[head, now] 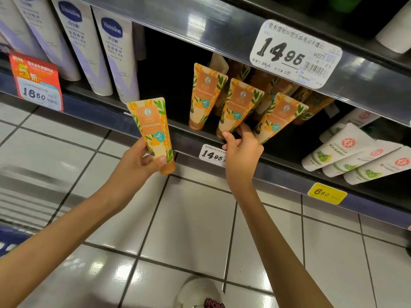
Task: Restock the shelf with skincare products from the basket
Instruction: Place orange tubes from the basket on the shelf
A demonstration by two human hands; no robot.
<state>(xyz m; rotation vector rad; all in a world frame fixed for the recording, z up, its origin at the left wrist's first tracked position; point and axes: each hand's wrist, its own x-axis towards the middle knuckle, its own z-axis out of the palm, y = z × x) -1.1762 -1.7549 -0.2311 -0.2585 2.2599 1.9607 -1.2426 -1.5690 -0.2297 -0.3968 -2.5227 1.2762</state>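
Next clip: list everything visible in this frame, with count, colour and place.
Orange tubes: three in front, more behind, orange leaf print, middle of the shelf.
Held tube: one, same print, in front of the shelf.
Vaseline tubes: at least four, white and lavender, shelf left.
White tubes: three in front, more behind, white with red seal, shelf right.
Price tags: four; two white 14.95, one yellow 6.60, one red-framed 16.50, on shelf edges.
Floor: white tiles, below.
Shoe: one, white, bottom edge.
Left hand: grips the held tube near its cap.
Right hand: pinches the middle front tube at its base.
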